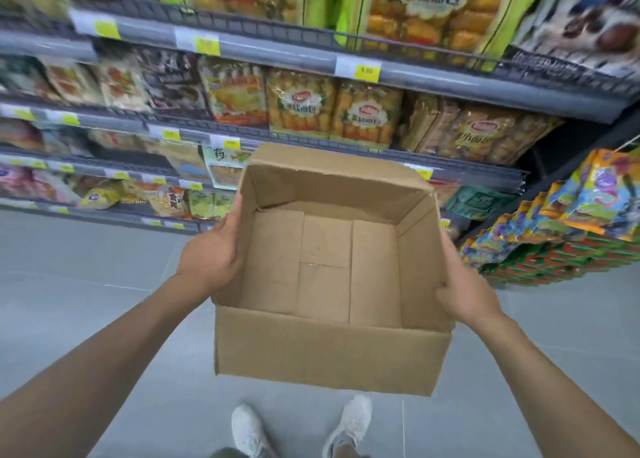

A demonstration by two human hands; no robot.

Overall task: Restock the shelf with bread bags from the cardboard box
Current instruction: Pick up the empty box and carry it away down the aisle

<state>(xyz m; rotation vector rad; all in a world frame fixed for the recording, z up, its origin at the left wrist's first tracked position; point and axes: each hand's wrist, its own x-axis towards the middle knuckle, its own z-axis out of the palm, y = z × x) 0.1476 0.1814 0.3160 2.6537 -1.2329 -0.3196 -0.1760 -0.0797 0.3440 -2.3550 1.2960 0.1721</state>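
An open brown cardboard box (329, 350) hangs in the air in front of me, above the floor. Nothing lies inside it; its bare bottom flaps show. My left hand (211, 256) grips its left wall and my right hand (464, 291) grips its right wall. Bread bags (332, 111) with yellow-orange loaves and red labels stand in a row on the grey shelf (450, 166) just beyond the box. More bread bags (429, 10) fill the shelf above.
Grey shelving with yellow price tags (366, 71) runs from left to right, packed with snack bags. A stack of colourful packets (571, 222) juts out at the right. Grey tiled floor (86, 284) lies below, with my white shoes (249, 430) at the bottom.
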